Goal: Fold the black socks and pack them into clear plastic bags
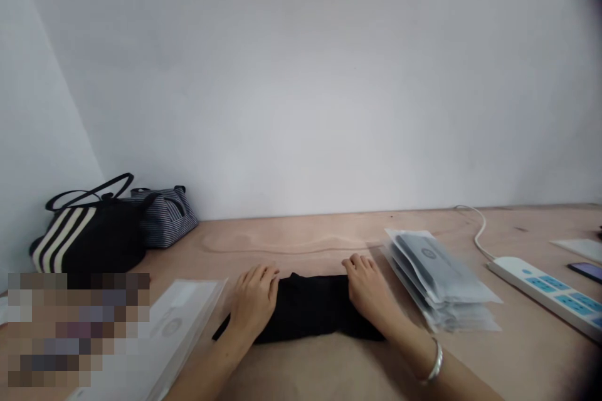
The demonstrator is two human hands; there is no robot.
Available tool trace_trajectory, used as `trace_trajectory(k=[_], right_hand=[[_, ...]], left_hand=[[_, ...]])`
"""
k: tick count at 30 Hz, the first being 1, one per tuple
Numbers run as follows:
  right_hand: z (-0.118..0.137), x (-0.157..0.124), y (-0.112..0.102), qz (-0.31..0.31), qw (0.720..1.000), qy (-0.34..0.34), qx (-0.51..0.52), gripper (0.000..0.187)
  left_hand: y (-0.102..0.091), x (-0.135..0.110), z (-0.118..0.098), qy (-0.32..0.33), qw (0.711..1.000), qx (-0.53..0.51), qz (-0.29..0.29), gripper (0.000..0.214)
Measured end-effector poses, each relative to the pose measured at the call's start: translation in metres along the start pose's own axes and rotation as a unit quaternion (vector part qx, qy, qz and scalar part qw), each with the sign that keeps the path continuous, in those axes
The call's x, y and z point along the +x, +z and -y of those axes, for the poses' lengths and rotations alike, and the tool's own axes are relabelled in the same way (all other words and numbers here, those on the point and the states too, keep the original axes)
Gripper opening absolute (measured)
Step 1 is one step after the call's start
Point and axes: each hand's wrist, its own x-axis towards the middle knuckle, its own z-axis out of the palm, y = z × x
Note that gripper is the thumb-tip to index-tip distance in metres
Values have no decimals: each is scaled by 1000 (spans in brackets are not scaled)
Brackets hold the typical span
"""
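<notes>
A piece of black fabric (313, 310), folded into a wide strip, lies flat on the wooden table in front of me. On its left end rests my left hand (256, 294), palm down with the fingers stretched forward. My right hand (367, 282) lies over the right end, its fingers also flat and slightly bent at the tips. Both hands press on the cloth without visibly gripping it. What kind of garment or cloth it is, I cannot tell. A silver bangle (436, 360) circles my right wrist.
Left of my arm lie flat, clear-frosted plastic bags (174, 319). A stack of filled frosted bags (437, 269) stands to the right. Beyond it are a white power strip (548, 291) and a phone (587, 272). A black striped bag (94, 238) and a striped pouch (167, 219) sit back left.
</notes>
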Motion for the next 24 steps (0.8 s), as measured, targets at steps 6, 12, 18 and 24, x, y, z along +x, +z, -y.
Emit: trace_trajectory(k=[6, 12, 18, 24], right_hand=[[12, -29, 28, 41, 988, -63, 137, 56], [-8, -29, 33, 114, 982, -48, 140, 73], [-11, -28, 27, 120, 980, -67, 144, 75], [30, -21, 5, 42, 980, -96, 167, 55]], left_hand=[[29, -26, 4, 81, 994, -35, 62, 50], [41, -26, 16, 71, 992, -21, 97, 60], [35, -24, 17, 64, 994, -35, 82, 54], [18, -25, 31, -79, 996, 1, 48, 41]])
